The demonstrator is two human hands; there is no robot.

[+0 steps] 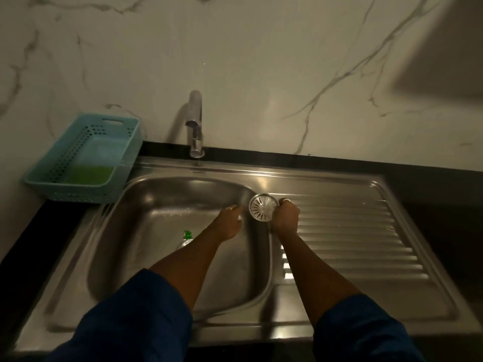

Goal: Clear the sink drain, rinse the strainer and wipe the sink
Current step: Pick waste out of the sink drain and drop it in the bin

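Strainer (263, 207) held on edge over the right rim of the sink (136, 244), face toward the camera, likely for checking the slots. Gripped at its rim by the right hand (285, 218). Left hand (230, 222) just beside, fingers loosely extended, holding nothing. Tap (194, 121) apparently dry.

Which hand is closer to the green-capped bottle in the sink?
Left. The left hand is just right of the bottle; the right hand, holding the strainer, is farther right.
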